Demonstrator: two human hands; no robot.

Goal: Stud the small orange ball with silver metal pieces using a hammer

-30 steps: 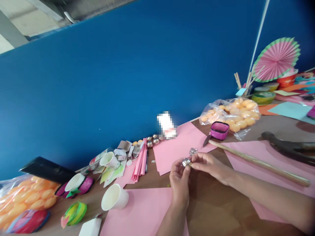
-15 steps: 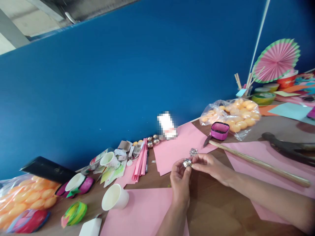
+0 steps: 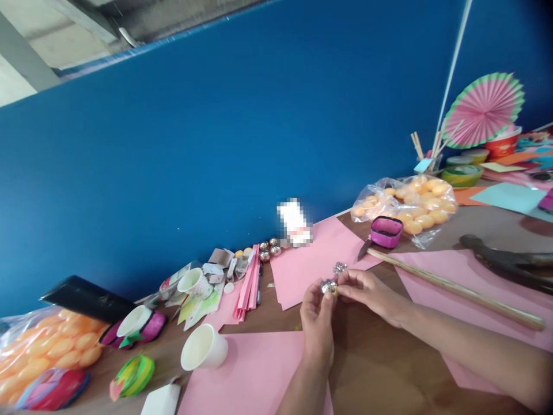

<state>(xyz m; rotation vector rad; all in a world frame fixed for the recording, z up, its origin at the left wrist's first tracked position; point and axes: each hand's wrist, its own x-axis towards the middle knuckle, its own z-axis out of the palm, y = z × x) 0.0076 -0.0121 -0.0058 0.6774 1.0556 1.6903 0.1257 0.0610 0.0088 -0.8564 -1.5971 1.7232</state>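
A shiny silver ball (image 3: 329, 286) sits between the thumb and fingers of my left hand (image 3: 317, 311), above the brown table. My right hand (image 3: 365, 291) is closed in a pinch, its fingertips against the right side of the ball. Whatever lies between those fingertips is too small or hidden to make out. Just beyond my hands is a small heap of silvery bits (image 3: 340, 268), close to the right fingers. Several similar metallic balls (image 3: 270, 249) are grouped farther back by the blue wall.
Pink paper sheets (image 3: 246, 363) lie left, behind and right of my hands. A white paper cup (image 3: 204, 347) stands at the left. To the right are a wooden-handled hammer (image 3: 458, 288), a magenta box (image 3: 386, 231) and a plastic bag of orange balls (image 3: 425, 202).
The view has shifted very slightly. Both hands stay at the silver ball in nearly the same pose.
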